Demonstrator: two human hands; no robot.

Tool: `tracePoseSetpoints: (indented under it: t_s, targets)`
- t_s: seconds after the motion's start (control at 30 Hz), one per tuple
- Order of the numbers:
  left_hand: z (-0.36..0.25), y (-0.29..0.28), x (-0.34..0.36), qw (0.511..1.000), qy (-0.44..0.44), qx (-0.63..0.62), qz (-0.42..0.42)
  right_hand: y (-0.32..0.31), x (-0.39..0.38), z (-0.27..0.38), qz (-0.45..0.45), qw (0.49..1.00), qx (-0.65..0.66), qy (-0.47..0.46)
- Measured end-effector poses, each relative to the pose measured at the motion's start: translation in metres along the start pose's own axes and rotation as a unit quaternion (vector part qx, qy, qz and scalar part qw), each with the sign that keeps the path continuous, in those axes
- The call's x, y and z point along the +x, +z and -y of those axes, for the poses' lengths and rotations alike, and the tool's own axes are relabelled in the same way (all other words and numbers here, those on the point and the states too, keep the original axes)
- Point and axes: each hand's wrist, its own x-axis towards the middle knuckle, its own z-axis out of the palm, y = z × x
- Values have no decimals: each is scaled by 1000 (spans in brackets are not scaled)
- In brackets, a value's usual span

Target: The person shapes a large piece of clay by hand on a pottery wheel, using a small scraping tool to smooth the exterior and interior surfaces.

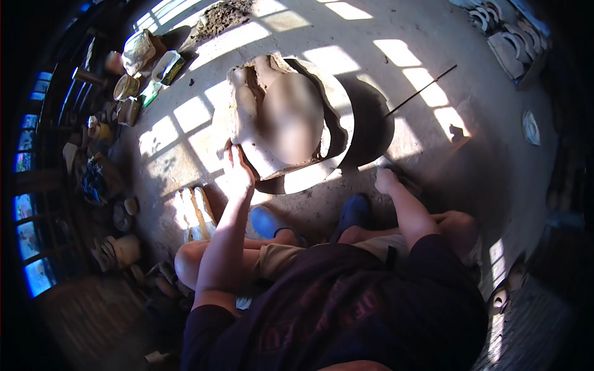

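A large, hollow grey-brown clay form (246,111) with thick, uneven walls rests on a round, pale board (303,180). Its middle is blurred, so I cannot tell what lies there. My left hand (239,173) touches the form's near left edge, fingers stretched along its side and not gripping. To the right of the board, my right hand (387,180) is closed, low over the floor and apart from the clay. Whatever it may hold is too small and dark to make out.
A thin dark rod (421,90) lies at the right. Crumbled clay (224,18) is heaped at the far side. Tubs and bags, including a cut-open container (167,67), crowd the left. Curved clay pieces (516,46) fill the far right corner. Pale blocks (197,213) stand by my left knee.
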Motion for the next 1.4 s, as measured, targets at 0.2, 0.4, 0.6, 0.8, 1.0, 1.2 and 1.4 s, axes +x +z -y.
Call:
tracePoseSetpoints:
  t_s: [0.2, 0.4, 0.6, 0.8, 1.0, 1.2, 1.4]
  targets:
    - [-20, -11, 7, 999, 0, 32, 29, -96, 1, 48, -63, 952, 197, -225]
    - [-12, 11, 9, 999, -32, 9, 39, -146, -22, 27, -3, 832, 512, -213]
    - [18, -33, 42, 999, 40, 8, 8, -171, -81, 110, -6, 777, 609, -160]
    - [43, -19, 33, 997, 45, -57, 2, -185, -110, 114, 31, 709, 689, -151]
    - [43, -19, 28, 998, 16, -59, 26, -169, -134, 135, -364, 829, -25, -424]
    - [46, -25, 31, 997, 29, -68, 23, -162, -139, 98, -293, 869, -82, -389]
    - [21, -5, -1, 996, -19, -73, 46, -167, -140, 158, -158, 843, 458, -234]
